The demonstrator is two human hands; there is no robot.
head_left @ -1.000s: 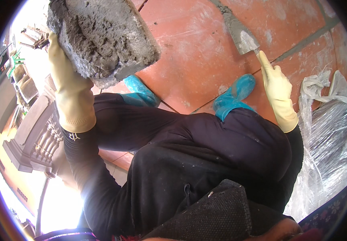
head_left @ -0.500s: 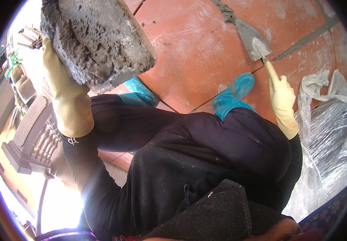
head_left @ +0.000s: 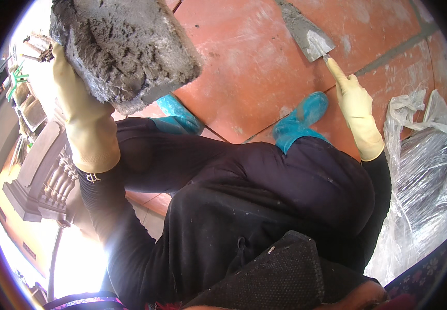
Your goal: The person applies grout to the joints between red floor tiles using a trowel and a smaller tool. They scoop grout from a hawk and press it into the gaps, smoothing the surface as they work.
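My left hand [head_left: 81, 103], in a cream rubber glove, grips the side of a thick grey mortar tray or board [head_left: 182, 77]; its underside and my fingers are mostly hidden. Rough wet mortar [head_left: 125, 46] is heaped on it. On the right, my right hand [head_left: 355, 101], gloved alike, is closed round the handle of a pointing trowel [head_left: 306, 39], index finger stretched along it. The trowel's grey-smeared blade lies low over the terracotta tiles [head_left: 239, 62], its tip at the top edge of the view, over the line of a tile joint.
My teal rubber boots [head_left: 301, 116] stand on the tiles below the trowel. A crumpled clear plastic bag [head_left: 425, 155] lies at the right. Grey mortar fills a tile joint [head_left: 399, 49] at upper right. A balustrade [head_left: 53, 181] and assorted items stand at the left.
My right hand has moved the trowel up and left along the tile joint, over where a mortar clump showed. The mortar in my left hand has shifted only slightly.
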